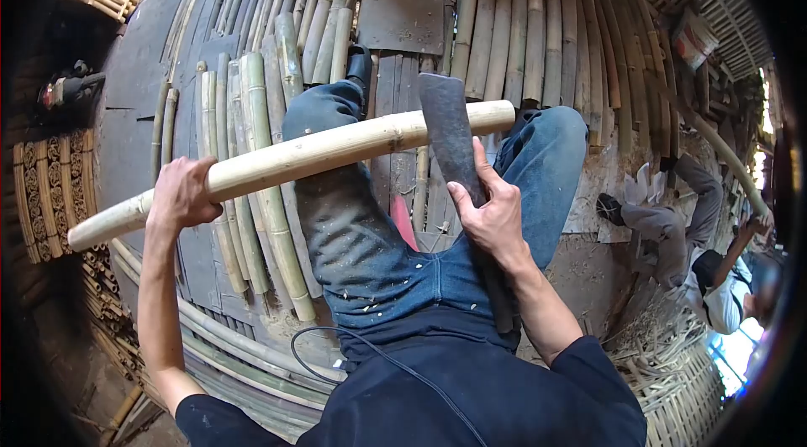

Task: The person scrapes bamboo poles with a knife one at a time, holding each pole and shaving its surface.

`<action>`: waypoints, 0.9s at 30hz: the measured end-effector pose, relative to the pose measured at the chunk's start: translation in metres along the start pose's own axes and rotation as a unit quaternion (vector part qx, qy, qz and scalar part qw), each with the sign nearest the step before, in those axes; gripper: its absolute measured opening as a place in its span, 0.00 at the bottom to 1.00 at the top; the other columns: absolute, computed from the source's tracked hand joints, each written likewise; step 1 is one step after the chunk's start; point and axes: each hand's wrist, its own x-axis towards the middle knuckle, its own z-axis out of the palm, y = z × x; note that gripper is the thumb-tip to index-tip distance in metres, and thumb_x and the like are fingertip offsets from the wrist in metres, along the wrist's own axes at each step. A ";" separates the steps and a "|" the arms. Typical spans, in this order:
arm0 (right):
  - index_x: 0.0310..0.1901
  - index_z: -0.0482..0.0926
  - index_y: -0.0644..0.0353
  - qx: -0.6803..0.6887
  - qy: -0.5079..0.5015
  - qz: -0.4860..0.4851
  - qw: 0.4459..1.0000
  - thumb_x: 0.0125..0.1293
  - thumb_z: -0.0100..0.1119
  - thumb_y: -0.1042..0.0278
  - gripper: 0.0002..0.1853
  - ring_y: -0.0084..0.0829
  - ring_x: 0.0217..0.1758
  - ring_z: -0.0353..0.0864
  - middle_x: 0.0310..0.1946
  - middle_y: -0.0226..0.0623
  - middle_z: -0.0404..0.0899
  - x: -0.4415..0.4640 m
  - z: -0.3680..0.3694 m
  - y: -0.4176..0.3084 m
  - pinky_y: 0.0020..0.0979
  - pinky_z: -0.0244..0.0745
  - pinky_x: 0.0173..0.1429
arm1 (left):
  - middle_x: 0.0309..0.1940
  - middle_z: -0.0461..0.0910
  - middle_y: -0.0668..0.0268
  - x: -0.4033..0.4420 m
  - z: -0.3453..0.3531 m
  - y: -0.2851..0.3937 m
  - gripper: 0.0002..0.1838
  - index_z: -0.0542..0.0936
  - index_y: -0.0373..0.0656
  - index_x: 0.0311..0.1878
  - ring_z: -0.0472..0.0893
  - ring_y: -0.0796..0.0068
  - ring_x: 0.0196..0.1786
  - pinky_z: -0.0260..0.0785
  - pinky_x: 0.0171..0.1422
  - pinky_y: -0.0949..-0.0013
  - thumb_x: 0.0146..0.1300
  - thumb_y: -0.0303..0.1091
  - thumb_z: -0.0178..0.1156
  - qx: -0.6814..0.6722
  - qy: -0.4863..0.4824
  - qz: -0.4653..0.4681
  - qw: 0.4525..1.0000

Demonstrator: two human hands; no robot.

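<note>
A long, peeled-looking bamboo pole [311, 153] lies slantwise across my thighs, its right end higher in the view. My left hand [182, 192] is wrapped round the pole toward its left end. In my right hand [492, 216] is a broad, dark machete [447, 123], its fingers closed about the lower part of it. The blade stands up in front of the pole near the right end and covers part of it. Whether the edge touches the bamboo I cannot tell. Pale chips [357, 233] are scattered on my jeans.
Several bamboo poles [273, 220] lie to the left of my legs, with more long poles [530, 18] ahead. Bundled bamboo pieces [55, 191] are stacked at the far left. At right, another person [681, 212] sits holding a bamboo pole [719, 144]. A cord [403, 363] crosses my shirt.
</note>
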 end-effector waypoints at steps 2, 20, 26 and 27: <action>0.85 0.66 0.58 -0.001 0.006 0.008 1.000 0.70 0.75 0.70 0.44 0.40 0.48 0.97 0.46 0.61 0.93 -0.004 0.003 0.006 0.35 0.88 0.52 | 0.28 0.88 0.50 0.004 -0.012 0.007 0.19 0.87 0.42 0.38 0.90 0.45 0.35 0.87 0.50 0.50 0.38 0.32 0.76 0.035 -0.006 0.027 0.999; 0.83 0.68 0.64 0.036 0.029 0.034 0.998 0.70 0.74 0.70 0.42 0.39 0.58 0.95 0.56 0.60 0.92 -0.015 -0.006 0.024 0.34 0.87 0.63 | 0.29 0.89 0.52 0.064 -0.052 0.013 0.22 0.88 0.43 0.35 0.89 0.44 0.33 0.85 0.46 0.50 0.29 0.34 0.77 0.039 -0.055 0.082 0.994; 0.83 0.67 0.68 0.097 0.063 0.081 0.990 0.71 0.73 0.71 0.41 0.34 0.58 0.93 0.57 0.57 0.92 0.002 -0.007 0.029 0.32 0.85 0.65 | 0.29 0.89 0.51 0.060 -0.039 0.014 0.21 0.88 0.42 0.35 0.89 0.44 0.33 0.86 0.47 0.50 0.31 0.34 0.76 0.004 -0.076 0.084 0.994; 0.83 0.67 0.69 0.116 0.069 0.083 0.987 0.71 0.73 0.72 0.41 0.34 0.58 0.93 0.58 0.57 0.91 0.003 -0.007 0.031 0.32 0.85 0.66 | 0.29 0.89 0.51 0.060 -0.038 0.015 0.21 0.88 0.42 0.35 0.89 0.44 0.33 0.86 0.47 0.50 0.31 0.34 0.76 0.003 -0.077 0.086 0.993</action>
